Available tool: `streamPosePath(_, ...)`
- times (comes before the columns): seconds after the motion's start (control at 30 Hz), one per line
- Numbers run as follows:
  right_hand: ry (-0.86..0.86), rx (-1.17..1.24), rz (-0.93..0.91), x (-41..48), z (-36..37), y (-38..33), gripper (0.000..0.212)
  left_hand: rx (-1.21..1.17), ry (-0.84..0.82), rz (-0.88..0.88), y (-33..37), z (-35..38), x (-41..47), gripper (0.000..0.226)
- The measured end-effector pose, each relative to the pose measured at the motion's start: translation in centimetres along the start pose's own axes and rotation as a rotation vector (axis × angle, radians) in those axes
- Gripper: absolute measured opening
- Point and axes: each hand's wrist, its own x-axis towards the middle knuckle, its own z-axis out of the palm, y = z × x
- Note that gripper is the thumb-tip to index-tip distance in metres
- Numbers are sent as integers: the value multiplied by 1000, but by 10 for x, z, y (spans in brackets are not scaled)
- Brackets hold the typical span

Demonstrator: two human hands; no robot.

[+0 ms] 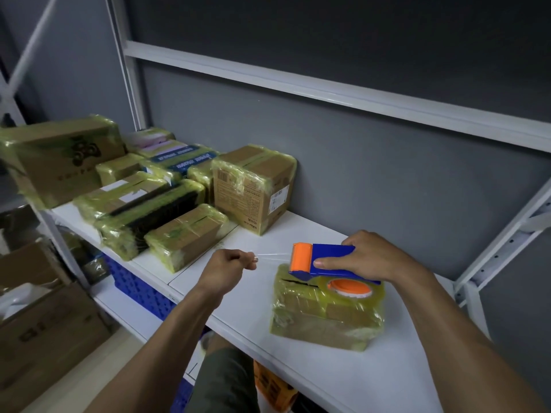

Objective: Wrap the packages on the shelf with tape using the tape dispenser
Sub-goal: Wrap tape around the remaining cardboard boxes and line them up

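Observation:
A blue and orange tape dispenser (325, 260) with a clear tape roll (351, 289) rests on top of a tape-wrapped cardboard package (322, 320) on the white shelf (372, 380). My right hand (369, 254) grips the dispenser's blue body from above. My left hand (229, 263) is to the left of the dispenser, fingers pinched on the free end of the tape strip (272, 255), which is stretched taut from the orange roller.
Several wrapped packages are stacked at the shelf's left end, with a taller box (253, 186) closest. A blue crate (140, 287) sits on the lower shelf, and cardboard boxes (44, 323) stand on the floor at left. The grey wall is behind.

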Motion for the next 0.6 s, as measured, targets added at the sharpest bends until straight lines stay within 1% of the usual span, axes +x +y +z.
streamPosePath(0.07, -2, -55, 20, 4, 2, -2, 113, -19, 35, -33, -9, -10, -1, 28)
streamPosePath(0.17, 17, -163, 48, 10, 6, -6, 104, -22, 45, -96, -27, -11, -3, 27)
streamPosePath(0.23, 33, -226, 56, 15, 8, -9, 101, -78, 46, -161, -33, -2, -5, 23)
streamPosePath(0.4, 57, -333, 74, 21, 16, -8, 86, -43, 116, -156, -42, 15, -2, 22)
streamPosePath(0.5, 15, -375, 106, 21, 22, -7, 77, -11, 96, -191, -52, 23, -4, 21)
streamPosePath(0.6, -6, -405, 115, 24, 27, -8, 74, 32, 54, -237, -61, 30, -4, 23)
